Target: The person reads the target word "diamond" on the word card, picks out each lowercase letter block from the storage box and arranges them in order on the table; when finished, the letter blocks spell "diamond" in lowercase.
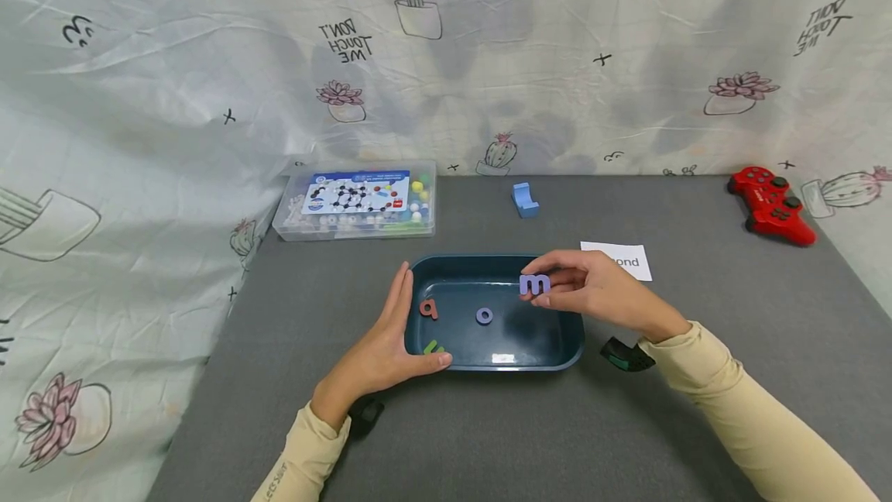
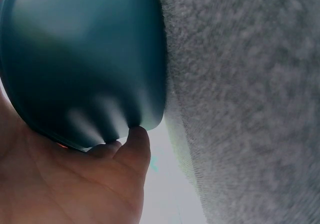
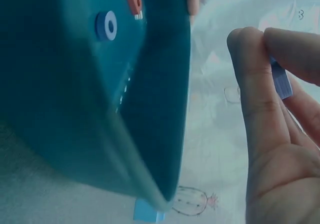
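Note:
A dark teal tray (image 1: 512, 369) stands on the grey table. My left hand (image 1: 379, 351) holds its left end, fingers along the outer wall and thumb at the near rim. My right hand (image 1: 592, 289) pinches a purple letter m (image 1: 534, 284) above the tray's right part. Inside the tray lie a red letter (image 1: 428, 309) shaped like a q, a purple letter o (image 1: 484, 317) and a green letter (image 1: 433, 346), partly hidden by my left thumb. In the right wrist view, the fingers mostly cover the m (image 3: 282, 81).
A clear plastic box (image 1: 355, 227) of small coloured beads stands at the back left. Behind the tray sits a small blue stand-like piece (image 1: 526, 201). A white card (image 1: 632, 261), its printed word partly covered, lies behind my right hand. A red game controller (image 1: 772, 206) rests at the back right.

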`<action>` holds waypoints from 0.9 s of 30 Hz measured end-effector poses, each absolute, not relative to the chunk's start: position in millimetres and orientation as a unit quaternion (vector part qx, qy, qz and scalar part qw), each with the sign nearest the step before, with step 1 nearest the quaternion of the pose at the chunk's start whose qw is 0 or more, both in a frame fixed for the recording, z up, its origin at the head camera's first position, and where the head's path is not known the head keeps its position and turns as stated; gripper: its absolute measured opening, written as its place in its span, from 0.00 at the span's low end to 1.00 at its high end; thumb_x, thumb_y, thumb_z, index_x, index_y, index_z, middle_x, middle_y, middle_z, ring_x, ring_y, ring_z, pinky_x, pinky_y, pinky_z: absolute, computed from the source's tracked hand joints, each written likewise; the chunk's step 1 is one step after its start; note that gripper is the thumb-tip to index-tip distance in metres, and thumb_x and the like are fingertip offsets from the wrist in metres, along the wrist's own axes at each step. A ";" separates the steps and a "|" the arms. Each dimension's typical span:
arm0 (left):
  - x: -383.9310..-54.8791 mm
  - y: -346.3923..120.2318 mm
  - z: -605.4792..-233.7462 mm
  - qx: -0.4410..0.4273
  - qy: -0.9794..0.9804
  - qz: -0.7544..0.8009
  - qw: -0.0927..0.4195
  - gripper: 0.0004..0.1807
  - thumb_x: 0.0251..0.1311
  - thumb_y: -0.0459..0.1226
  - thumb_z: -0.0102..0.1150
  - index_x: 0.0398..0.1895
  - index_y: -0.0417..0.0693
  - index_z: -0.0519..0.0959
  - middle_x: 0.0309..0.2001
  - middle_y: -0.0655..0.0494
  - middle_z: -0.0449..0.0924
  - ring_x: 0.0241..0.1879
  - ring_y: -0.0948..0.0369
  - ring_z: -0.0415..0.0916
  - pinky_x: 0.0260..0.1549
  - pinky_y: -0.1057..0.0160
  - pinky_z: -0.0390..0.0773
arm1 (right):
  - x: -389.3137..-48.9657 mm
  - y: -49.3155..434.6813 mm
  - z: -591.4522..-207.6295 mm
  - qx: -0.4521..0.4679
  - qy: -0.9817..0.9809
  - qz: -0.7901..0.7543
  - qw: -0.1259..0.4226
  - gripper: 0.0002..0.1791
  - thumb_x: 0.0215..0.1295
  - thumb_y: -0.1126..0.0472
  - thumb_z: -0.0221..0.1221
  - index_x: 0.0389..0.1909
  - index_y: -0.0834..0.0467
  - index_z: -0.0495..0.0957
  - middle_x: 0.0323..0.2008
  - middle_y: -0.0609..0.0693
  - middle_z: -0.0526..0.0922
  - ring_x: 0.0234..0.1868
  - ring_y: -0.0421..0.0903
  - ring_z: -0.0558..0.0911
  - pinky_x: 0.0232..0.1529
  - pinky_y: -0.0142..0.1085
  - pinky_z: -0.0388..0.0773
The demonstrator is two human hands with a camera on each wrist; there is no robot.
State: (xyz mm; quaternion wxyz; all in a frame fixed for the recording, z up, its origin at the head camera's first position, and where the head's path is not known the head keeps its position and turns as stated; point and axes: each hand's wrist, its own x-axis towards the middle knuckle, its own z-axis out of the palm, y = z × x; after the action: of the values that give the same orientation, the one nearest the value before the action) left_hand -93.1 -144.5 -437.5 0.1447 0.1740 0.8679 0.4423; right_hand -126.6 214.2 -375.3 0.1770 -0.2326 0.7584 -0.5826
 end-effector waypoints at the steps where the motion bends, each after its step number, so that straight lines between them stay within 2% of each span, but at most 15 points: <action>1: -92.8 -144.7 -437.2 0.173 0.868 0.442 0.145 0.73 0.58 0.60 0.77 0.88 0.64 0.26 0.87 0.62 0.18 0.85 0.48 0.32 0.72 0.27 0.55 | -126.0 215.5 -376.0 -0.232 0.760 -0.582 0.174 0.17 0.70 0.68 0.70 0.57 0.61 0.84 0.47 0.61 0.90 0.49 0.61 0.89 0.50 0.41 0.86; 6: -92.5 -145.0 -438.2 0.170 0.868 0.443 0.148 0.74 0.58 0.60 0.77 0.88 0.64 0.26 0.87 0.62 0.18 0.85 0.48 0.33 0.71 0.27 0.56 | -124.2 223.0 -381.3 -0.240 0.749 -0.596 0.163 0.15 0.71 0.71 0.68 0.56 0.63 0.84 0.47 0.65 0.88 0.49 0.65 0.88 0.51 0.44 0.86; 10: -92.8 -144.6 -438.6 0.168 0.867 0.445 0.149 0.74 0.58 0.60 0.77 0.88 0.64 0.26 0.86 0.63 0.17 0.85 0.49 0.33 0.71 0.28 0.56 | -122.1 230.6 -386.0 -0.251 0.740 -0.605 0.151 0.15 0.72 0.73 0.66 0.57 0.66 0.83 0.47 0.63 0.87 0.49 0.68 0.87 0.51 0.50 0.86; 16: -92.8 -143.2 -436.9 0.167 0.868 0.443 0.151 0.74 0.58 0.60 0.77 0.88 0.65 0.26 0.86 0.63 0.17 0.85 0.48 0.33 0.71 0.27 0.56 | -116.6 244.1 -390.5 -0.241 0.751 -0.600 0.135 0.17 0.73 0.73 0.65 0.60 0.67 0.82 0.47 0.60 0.89 0.48 0.66 0.88 0.50 0.47 0.86; 27: -92.9 -141.8 -434.0 0.167 0.870 0.439 0.148 0.73 0.59 0.59 0.77 0.88 0.64 0.26 0.87 0.61 0.18 0.85 0.46 0.33 0.70 0.26 0.56 | -107.0 261.7 -395.4 -0.194 0.777 -0.589 0.112 0.15 0.73 0.70 0.67 0.58 0.64 0.83 0.46 0.59 0.90 0.47 0.56 0.90 0.47 0.42 0.87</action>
State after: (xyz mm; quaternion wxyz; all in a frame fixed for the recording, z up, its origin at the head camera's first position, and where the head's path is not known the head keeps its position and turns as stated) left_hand -92.9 -141.8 -434.0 0.1482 0.1673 0.8703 0.4390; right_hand -107.0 261.7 -395.4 0.1121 -0.1939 0.7766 -0.5889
